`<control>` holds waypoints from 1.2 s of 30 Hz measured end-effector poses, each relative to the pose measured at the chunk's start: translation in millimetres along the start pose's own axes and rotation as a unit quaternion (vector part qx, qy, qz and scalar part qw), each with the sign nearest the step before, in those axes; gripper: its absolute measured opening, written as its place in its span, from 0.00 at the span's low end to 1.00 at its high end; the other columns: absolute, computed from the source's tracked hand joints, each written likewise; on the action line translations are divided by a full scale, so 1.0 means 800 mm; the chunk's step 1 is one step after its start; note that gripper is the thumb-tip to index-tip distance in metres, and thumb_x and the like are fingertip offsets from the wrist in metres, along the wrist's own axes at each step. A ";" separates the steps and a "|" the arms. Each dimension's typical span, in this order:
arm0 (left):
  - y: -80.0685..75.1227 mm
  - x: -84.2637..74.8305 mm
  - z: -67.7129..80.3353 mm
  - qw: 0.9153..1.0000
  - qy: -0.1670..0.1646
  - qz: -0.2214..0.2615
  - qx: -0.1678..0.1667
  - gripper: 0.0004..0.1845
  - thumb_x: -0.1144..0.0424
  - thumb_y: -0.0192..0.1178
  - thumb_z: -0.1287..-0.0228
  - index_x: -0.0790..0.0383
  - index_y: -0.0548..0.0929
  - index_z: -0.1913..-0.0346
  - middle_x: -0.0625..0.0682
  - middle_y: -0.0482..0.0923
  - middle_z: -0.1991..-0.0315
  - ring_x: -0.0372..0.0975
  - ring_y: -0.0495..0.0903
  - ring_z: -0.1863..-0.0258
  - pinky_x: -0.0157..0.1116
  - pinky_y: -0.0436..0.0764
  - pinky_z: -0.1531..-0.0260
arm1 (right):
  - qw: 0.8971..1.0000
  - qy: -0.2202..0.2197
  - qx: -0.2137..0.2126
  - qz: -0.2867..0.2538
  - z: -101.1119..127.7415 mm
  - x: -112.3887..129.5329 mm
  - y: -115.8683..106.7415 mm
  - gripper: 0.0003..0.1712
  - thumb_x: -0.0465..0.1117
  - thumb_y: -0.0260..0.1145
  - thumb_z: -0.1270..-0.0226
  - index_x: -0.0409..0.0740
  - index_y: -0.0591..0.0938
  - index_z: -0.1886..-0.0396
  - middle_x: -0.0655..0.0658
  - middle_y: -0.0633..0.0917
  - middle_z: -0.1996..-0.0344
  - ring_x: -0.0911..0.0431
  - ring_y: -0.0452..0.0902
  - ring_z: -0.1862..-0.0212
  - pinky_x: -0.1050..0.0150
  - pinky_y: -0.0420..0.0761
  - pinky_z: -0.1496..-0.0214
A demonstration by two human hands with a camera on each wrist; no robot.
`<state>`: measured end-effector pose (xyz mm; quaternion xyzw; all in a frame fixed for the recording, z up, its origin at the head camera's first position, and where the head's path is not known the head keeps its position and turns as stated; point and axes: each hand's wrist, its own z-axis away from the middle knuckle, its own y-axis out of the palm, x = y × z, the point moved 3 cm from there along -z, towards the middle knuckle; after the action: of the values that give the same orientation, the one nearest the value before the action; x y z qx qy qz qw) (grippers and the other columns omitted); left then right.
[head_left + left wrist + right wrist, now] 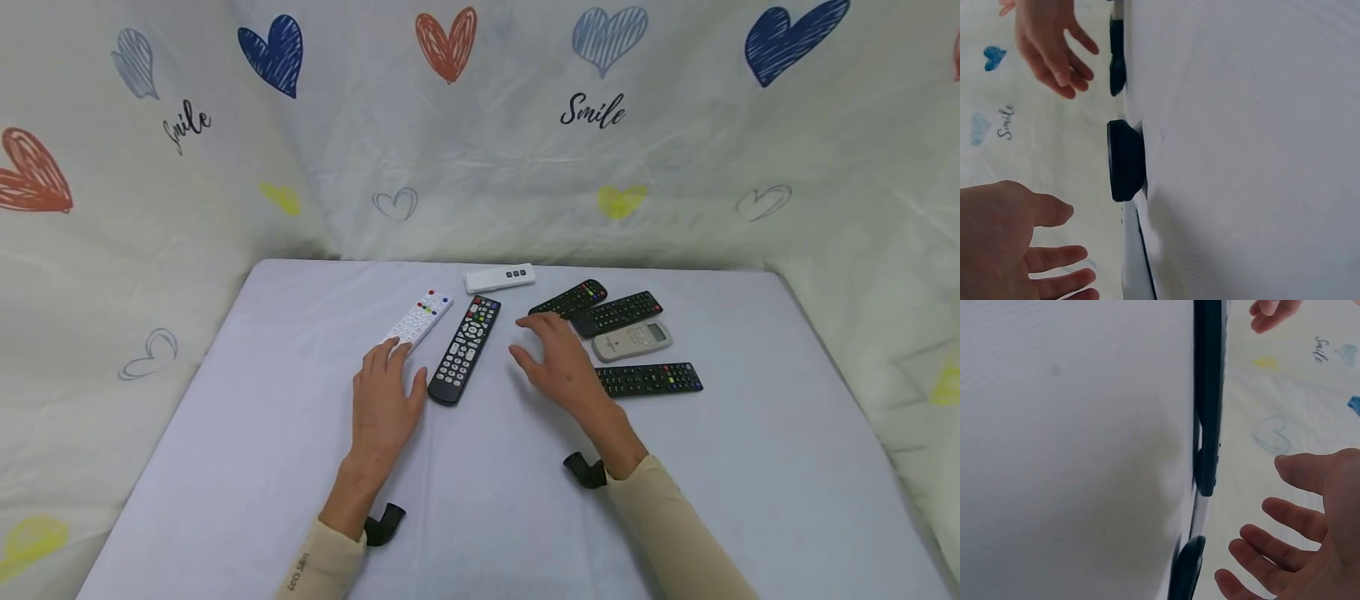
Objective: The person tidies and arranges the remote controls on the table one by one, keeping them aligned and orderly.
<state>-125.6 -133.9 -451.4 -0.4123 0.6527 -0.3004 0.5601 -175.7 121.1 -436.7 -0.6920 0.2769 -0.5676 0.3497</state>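
On the white desk (225, 467) both hands hover relaxed and empty, the left hand (386, 400) beside the black remote (465, 350), the right hand (558, 362) nearing the remotes (626, 337), so grasping one comes next.

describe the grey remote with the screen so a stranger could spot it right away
On the white table, look right of the right hand at the cluster of four remotes. The grey remote lies third from the back, between two black remotes. It is the only pale one there, with a small display.
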 end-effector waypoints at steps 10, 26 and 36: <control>-0.005 0.008 0.000 1.000 -0.005 0.021 -0.019 0.25 0.58 0.62 0.27 0.64 0.77 0.32 0.59 0.71 0.27 0.52 0.66 0.26 0.58 0.71 0.33 | 1.000 0.002 0.014 -0.021 -0.010 0.008 0.007 0.25 0.49 0.69 0.26 0.47 0.79 0.33 0.40 0.77 0.32 0.42 0.74 0.29 0.44 0.76 0.27; -0.008 0.026 0.002 0.997 -0.057 0.048 0.012 0.30 0.60 0.65 0.29 0.64 0.73 0.28 0.60 0.68 0.26 0.53 0.63 0.23 0.59 0.68 0.29 | 0.999 -0.024 0.027 -0.039 -0.025 0.018 0.021 0.24 0.47 0.69 0.25 0.46 0.80 0.34 0.43 0.77 0.33 0.45 0.71 0.27 0.46 0.75 0.26; -0.007 0.034 0.004 0.996 -0.068 0.063 0.013 0.33 0.62 0.67 0.30 0.67 0.69 0.26 0.62 0.67 0.26 0.54 0.63 0.24 0.59 0.69 0.29 | 0.998 -0.030 0.021 -0.055 -0.034 0.028 0.026 0.22 0.46 0.69 0.26 0.45 0.82 0.36 0.43 0.79 0.36 0.46 0.74 0.30 0.48 0.77 0.28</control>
<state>-122.3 -160.4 -460.3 -0.3824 0.6340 -0.2442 0.6263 -197.8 86.6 -436.9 -0.7157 0.2161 -0.5702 0.3405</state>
